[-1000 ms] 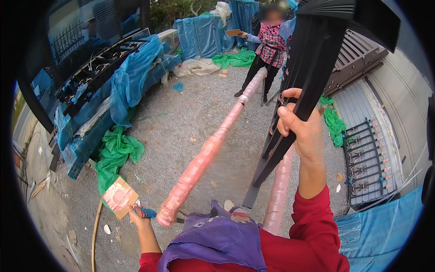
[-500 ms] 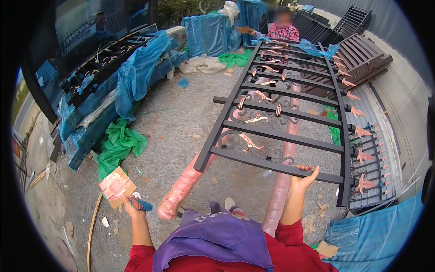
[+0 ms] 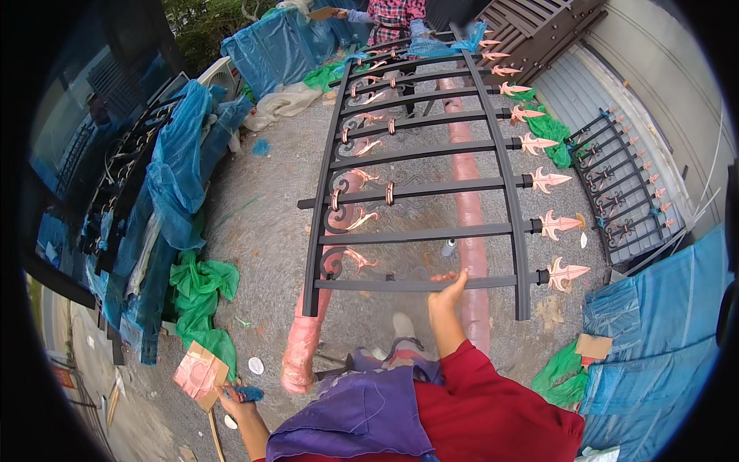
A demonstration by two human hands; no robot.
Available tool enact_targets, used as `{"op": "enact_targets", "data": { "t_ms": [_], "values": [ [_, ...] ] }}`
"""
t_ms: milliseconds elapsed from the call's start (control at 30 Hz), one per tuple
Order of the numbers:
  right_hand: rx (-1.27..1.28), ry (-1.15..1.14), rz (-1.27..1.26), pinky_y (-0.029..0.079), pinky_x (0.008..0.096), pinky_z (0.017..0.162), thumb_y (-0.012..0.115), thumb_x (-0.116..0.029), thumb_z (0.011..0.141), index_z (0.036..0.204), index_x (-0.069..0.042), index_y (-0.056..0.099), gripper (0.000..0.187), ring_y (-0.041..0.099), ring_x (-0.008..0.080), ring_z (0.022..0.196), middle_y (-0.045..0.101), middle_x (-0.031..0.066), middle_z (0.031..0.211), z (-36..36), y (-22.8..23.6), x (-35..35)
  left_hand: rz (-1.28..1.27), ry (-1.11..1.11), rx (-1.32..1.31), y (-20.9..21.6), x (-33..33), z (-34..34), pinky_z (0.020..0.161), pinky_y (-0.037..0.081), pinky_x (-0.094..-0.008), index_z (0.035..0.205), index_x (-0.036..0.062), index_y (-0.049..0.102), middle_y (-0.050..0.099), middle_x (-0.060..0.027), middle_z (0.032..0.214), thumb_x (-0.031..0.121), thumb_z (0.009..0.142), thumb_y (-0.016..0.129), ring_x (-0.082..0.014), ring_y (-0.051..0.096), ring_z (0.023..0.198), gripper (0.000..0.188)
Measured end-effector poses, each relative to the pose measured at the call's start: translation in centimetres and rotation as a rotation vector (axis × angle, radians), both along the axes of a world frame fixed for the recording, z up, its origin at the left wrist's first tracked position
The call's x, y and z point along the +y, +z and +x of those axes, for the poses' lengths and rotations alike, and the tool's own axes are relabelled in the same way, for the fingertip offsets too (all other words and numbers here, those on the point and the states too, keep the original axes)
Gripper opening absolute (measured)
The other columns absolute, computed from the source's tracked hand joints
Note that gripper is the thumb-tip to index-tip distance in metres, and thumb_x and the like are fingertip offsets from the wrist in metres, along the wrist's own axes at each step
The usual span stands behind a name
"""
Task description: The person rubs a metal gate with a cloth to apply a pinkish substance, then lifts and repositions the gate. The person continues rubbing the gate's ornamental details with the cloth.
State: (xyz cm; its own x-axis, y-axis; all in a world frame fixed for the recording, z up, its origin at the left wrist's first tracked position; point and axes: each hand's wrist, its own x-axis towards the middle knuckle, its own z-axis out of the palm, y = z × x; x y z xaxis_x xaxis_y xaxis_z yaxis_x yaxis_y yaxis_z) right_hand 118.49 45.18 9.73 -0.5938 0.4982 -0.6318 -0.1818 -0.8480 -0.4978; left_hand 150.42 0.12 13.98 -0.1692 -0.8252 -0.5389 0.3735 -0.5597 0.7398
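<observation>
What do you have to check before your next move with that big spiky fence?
1. Right hand on the near bar of the fence panel: ok.
2. Left hand free: not ok, it holds cardboard.
3. Right hand away from the spear tips: ok.
4. Another person at the far end: ok.
5. Panel resting on the pink-wrapped beams: cannot tell.
</observation>
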Motion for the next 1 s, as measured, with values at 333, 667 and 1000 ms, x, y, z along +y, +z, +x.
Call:
{"op": "enact_targets", "data": {
  "t_ms": [333,667,1000],
  "values": [
    [0.204,0.110,0.013,0.041,0.0331,0.053,0.061,-0.062,0.078,0.083,-0.008,0.041,0.057,0.044,0.0167,0.054,0.041,0.0033,0.065,1.1,8.5,3.5,-0.113,-0.266,0.068,-2.2,-4.7,-3.5,0.055,0.041,-0.0267,0.083,0.0137,0.049,0.052,0.0022,0.072,0.042,0.091,0.051,-0.0118,0.049,0.064,0.029],
    [0.255,0.110,0.298,0.041,0.0324,0.054,0.062,-0.063,0.075,0.082,-0.008,0.041,0.059,0.045,0.0154,0.054,0.042,0.0028,0.066,4.7,17.5,8.5,-0.107,-0.547,0.011,-1.3,-5.0,0.5,0.053,0.042,-0.0247,0.080,0.0139,0.048,0.049,0.0025,0.069,0.045,0.089,0.054,-0.0113,0.048,0.060,0.032],
    [0.296,0.167,0.428,0.043,0.0324,0.054,0.063,-0.060,0.076,0.080,-0.007,0.042,0.057,0.046,0.0164,0.054,0.044,0.0044,0.067,3.3,26.2,19.7,0.023,-0.666,0.051,-1.1,3.3,1.6,0.047,0.041,-0.0269,0.083,0.0147,0.045,0.049,0.0033,0.067,0.042,0.092,0.050,-0.0109,0.048,0.053,0.029]
  ]
}}
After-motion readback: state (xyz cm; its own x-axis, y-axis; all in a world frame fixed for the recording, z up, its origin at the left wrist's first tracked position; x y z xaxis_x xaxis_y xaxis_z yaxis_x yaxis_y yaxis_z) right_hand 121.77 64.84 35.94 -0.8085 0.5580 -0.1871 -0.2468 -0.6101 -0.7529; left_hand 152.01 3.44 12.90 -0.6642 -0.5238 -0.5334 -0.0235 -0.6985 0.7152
